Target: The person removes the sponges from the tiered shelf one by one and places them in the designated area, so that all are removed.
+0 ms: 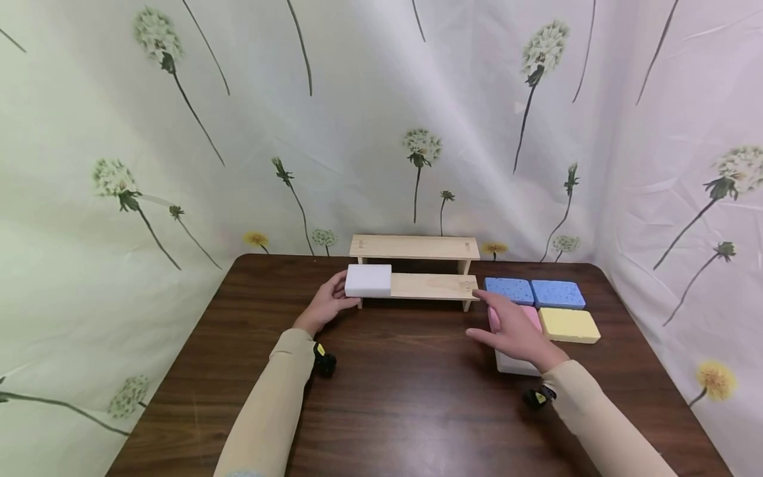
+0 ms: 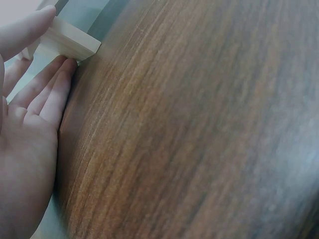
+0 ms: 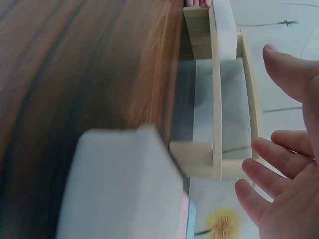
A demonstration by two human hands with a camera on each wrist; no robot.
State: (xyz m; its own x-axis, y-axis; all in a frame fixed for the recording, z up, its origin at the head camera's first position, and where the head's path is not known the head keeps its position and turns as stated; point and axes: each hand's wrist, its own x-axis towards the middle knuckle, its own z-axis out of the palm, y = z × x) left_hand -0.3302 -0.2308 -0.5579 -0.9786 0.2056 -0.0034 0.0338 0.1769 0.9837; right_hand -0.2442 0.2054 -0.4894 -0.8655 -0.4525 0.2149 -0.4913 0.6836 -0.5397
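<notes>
A two-tier wooden shelf (image 1: 435,286) stands at the back of the table. On the left end of its lower tier lies a white sponge (image 1: 367,281). My left hand (image 1: 328,303) is at that end, its fingers fairly straight beside the sponge and near the shelf's leg (image 2: 75,42); exact contact is hard to tell. My right hand (image 1: 518,331) hovers near the shelf's right end with fingers spread, holding nothing. It partly hides a pink sponge (image 1: 532,315) and another white sponge (image 1: 517,363) below it.
Two blue sponges (image 1: 508,290) lie side by side right of the shelf, with a yellow sponge (image 1: 569,324) in front of them. A dandelion-print curtain (image 1: 369,119) hangs behind the dark wooden table (image 1: 405,404).
</notes>
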